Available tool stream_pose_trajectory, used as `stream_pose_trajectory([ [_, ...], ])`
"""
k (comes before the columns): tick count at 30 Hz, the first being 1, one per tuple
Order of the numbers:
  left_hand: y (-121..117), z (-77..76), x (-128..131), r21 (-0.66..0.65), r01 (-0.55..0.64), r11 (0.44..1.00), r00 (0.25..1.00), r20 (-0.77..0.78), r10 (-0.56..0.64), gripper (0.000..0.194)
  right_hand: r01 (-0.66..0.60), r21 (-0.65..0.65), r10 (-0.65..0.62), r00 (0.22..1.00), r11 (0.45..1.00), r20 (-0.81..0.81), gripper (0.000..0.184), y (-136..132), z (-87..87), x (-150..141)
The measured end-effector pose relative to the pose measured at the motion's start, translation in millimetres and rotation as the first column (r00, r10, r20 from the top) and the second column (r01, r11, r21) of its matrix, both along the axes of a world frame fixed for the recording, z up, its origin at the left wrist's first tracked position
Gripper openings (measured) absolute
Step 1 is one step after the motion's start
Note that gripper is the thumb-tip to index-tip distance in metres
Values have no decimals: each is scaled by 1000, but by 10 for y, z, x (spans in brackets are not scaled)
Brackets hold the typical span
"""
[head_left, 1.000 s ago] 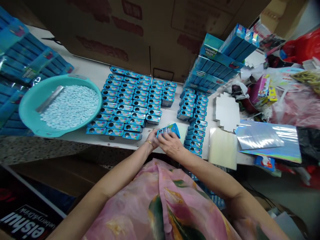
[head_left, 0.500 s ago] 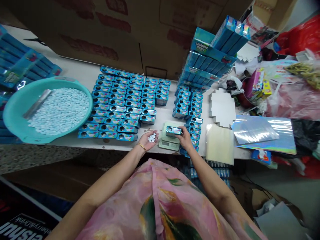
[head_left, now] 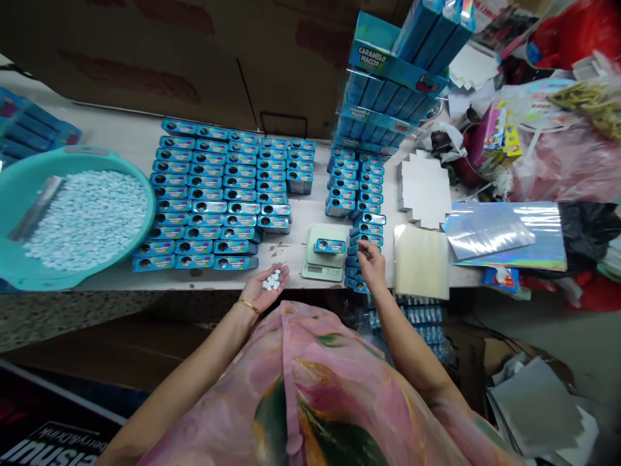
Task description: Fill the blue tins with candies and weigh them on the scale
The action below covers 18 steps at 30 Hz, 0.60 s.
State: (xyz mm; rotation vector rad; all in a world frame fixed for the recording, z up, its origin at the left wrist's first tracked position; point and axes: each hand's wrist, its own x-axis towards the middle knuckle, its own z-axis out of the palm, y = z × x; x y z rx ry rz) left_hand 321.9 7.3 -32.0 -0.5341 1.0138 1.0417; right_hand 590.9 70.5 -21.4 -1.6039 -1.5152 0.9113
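Looks like wt-check now: box (head_left: 330,246) on scale (head_left: 336,274) nr bench (head_left: 301,220) front edge, my L hand (head_left: 264,288) palm-up w/ white pellets (head_left: 272,279), R hand (head_left: 372,266) loosely spread, seemingly empty; next calls for steady wt.

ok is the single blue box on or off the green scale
On: the blue box rests on the scale's platform, and the right hand is apart from it.
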Motion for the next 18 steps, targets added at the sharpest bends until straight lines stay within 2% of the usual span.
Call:
stream_pose_trajectory([
  [3, 7, -7, 3, 20, 20, 1000, 1000, -12, -19, 21, 23, 24, -23, 1000, 999, 0, 26, 15, 19, -17],
  [6, 7, 12, -1, 31, 32, 999, 999, -21, -31, 20, -8, 33, 7, 1000, 999, 25, 27, 31, 41, -32],
  [10, 3, 47, -14, 37, 47, 998, 998, -33, -45, 20, -150, 29, 147, 985, 988, 91, 38, 35, 20, -70],
  [13, 18, 64, -15, 40, 53, 998, 998, -43, -51, 20, -276, 1, 271, 944, 961, 186, 47, 45, -13, -140],
  [18, 76, 67, -11, 49, 68, 996, 997, -35, -67, 19, -336, -56, 339, 904, 940, 260, 53, 127, -76, -274],
])
